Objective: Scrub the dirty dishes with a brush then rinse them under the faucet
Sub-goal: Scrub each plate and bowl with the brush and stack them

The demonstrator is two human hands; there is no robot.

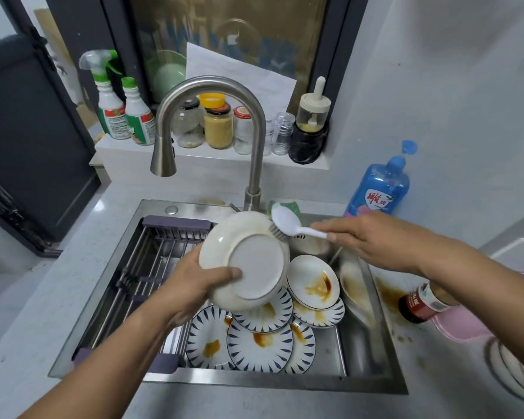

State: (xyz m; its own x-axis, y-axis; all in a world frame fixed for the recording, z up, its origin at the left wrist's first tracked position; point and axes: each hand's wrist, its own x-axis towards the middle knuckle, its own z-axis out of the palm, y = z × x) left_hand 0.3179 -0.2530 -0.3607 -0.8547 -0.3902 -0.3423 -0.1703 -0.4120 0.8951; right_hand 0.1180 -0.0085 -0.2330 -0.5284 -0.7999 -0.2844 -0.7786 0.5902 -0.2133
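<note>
My left hand (195, 285) grips a white plate (248, 261) by its lower left rim and holds it tilted over the sink, underside facing me, with brown stains along its upper rim. My right hand (366, 237) holds the handle of a white dish brush (286, 222), whose bristles touch the plate's upper right edge. Below in the steel sink (375, 385) lie several dirty plates (259, 343) with blue dash patterns and brown sauce smears. The curved steel faucet (254, 140) stands behind the sink; no water is visible running from its spout.
A purple-ended steel drying rack (139, 282) spans the sink's left half. A blue detergent bottle (378, 189) stands at the back right, and a dark sauce bottle (421, 300) lies on the right counter by a brown spill. Jars and spray bottles line the sill (212, 152).
</note>
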